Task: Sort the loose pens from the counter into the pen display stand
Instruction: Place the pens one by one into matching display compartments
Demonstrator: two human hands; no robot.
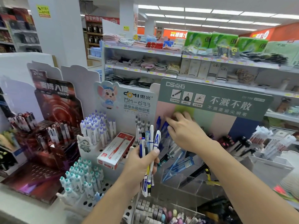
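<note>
Slim plastic pens (149, 152), left hand (139, 165) gripping

You have one view only, from your head, wide-angle, looking forward and down over both forearms. It sits close above the pen display stand (186, 167), which fills the frame from 9 to 3 o'clock. Store shelves (145, 52) lie farther back at 12 o'clock, ceiling lights (202, 15) above them.

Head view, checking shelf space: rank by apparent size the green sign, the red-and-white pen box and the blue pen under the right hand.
1. Green sign
2. Pen box
3. Blue pen, partly hidden by the right hand
</note>
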